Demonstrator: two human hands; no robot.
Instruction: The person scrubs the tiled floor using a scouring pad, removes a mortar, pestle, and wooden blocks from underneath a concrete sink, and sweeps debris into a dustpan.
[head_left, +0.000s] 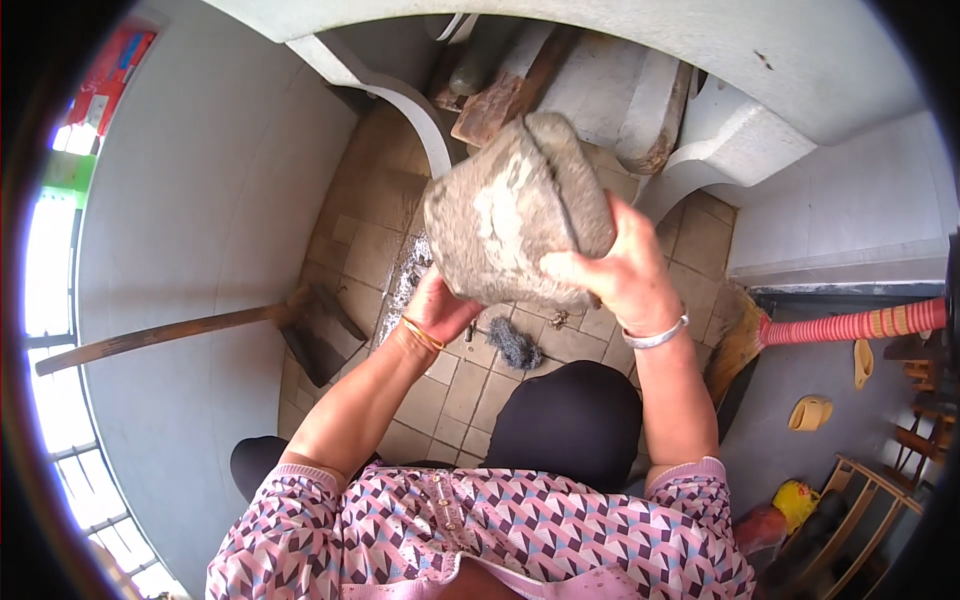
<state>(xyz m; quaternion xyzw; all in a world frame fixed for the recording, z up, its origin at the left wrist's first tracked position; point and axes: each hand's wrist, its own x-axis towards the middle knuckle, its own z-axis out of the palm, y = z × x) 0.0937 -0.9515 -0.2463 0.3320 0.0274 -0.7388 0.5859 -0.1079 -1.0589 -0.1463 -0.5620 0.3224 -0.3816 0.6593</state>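
A large grey-brown stone block with pale patches and a groove along its right part is held up in both hands above the tiled floor. My left hand supports its lower left corner, with part of the fingers hidden behind it. On the right side, my right hand grips the block, thumb across the face turned to me. Beneath, a clump of grey steel wool lies on the tiles, with a small dark piece beside it. White residue covers the floor at the left.
A wooden-handled shovel leans by the left wall. A broom with a red-wrapped handle stands at right. Ahead, curved white supports flank a wood piece and a pale slab. Yellow slippers and a wooden rack are farther right.
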